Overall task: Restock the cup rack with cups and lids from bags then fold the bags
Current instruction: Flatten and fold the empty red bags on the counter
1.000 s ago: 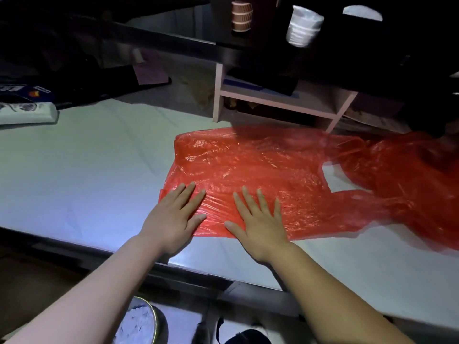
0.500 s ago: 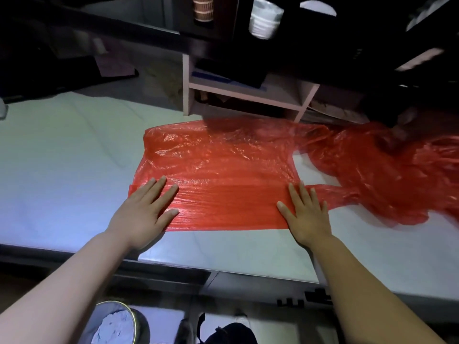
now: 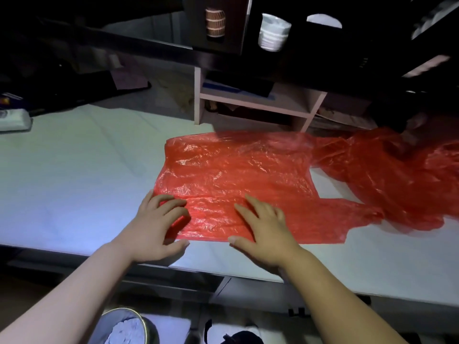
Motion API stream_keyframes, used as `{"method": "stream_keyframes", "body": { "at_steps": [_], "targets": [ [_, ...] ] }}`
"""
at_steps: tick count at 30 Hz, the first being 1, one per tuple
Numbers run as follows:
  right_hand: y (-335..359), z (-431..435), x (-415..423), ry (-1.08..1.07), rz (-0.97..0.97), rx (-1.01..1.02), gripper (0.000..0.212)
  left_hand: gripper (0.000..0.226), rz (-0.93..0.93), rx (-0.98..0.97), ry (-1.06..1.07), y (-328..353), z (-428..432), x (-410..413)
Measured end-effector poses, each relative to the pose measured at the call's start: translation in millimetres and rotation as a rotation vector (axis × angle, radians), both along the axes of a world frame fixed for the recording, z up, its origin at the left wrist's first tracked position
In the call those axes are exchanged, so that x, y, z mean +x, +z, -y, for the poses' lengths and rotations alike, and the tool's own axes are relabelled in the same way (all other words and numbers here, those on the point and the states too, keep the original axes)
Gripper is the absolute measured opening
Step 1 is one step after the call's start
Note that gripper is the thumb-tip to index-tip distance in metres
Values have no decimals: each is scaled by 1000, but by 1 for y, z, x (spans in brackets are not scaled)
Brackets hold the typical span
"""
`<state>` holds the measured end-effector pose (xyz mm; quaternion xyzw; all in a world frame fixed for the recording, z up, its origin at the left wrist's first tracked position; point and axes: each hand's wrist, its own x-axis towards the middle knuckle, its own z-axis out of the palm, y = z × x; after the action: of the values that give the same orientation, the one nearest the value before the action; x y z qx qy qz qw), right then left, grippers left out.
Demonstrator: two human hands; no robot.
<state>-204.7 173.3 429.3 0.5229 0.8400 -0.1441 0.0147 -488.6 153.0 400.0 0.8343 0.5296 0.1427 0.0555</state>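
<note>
A red plastic bag (image 3: 236,175) lies flattened on the white table (image 3: 74,175), its handles pointing right. My left hand (image 3: 159,224) rests on the bag's near left corner, fingers bent with their tips on the plastic and the thumb at the near edge. My right hand (image 3: 263,227) lies flat on the near edge close by, fingers spread. A second red bag (image 3: 397,182) lies crumpled at the right. Above, the dark cup rack (image 3: 218,43) holds brown cups (image 3: 214,22), white cups (image 3: 273,32) and white lids (image 3: 324,21).
A pink shelf unit (image 3: 255,105) stands behind the bags. A white packet (image 3: 15,119) lies at the table's far left. Below the table's front edge there is a round bin (image 3: 124,328).
My right hand slid out right along the bag's near edge, then came back left, close to my left hand. My left fingers went from flat to bent.
</note>
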Motion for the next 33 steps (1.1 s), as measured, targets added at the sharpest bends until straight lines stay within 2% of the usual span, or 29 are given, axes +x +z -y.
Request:
{"method": "stream_keyframes", "body": {
  "at_steps": [3, 6, 8, 11, 13, 18, 23, 25, 29, 33],
  "targets": [
    [-7, 3, -4, 26, 65, -33, 91, 38, 22, 10, 4, 3, 3, -4],
    [-6, 2, -5, 13, 87, -53, 93, 32, 46, 19, -31, 6, 3, -6],
    [0, 1, -7, 3, 102, -66, 92, 41, 73, -5, -42, 7, 2, -8],
    [11, -7, -11, 4, 125, -41, 66, 69, 189, -106, 32, 14, 2, -10],
    [23, -15, -11, -15, 97, -38, 57, 71, 294, -165, 101, 23, 2, -13],
    [73, -38, -5, -124, -52, -210, 33, 45, 559, -231, 229, 43, 3, -25],
    [102, -62, -7, -202, -60, -369, 37, 19, 757, -288, 353, 44, -2, -24],
    [106, -69, -11, -206, 15, -299, 37, 10, 804, -315, 402, 41, -6, -22],
    [97, -76, -25, -216, 233, 135, 46, 13, 698, -312, 516, 35, -15, -20],
    [74, -83, -36, -272, 307, 194, 53, 24, 622, -296, 610, 31, -24, -18]
  ]
}}
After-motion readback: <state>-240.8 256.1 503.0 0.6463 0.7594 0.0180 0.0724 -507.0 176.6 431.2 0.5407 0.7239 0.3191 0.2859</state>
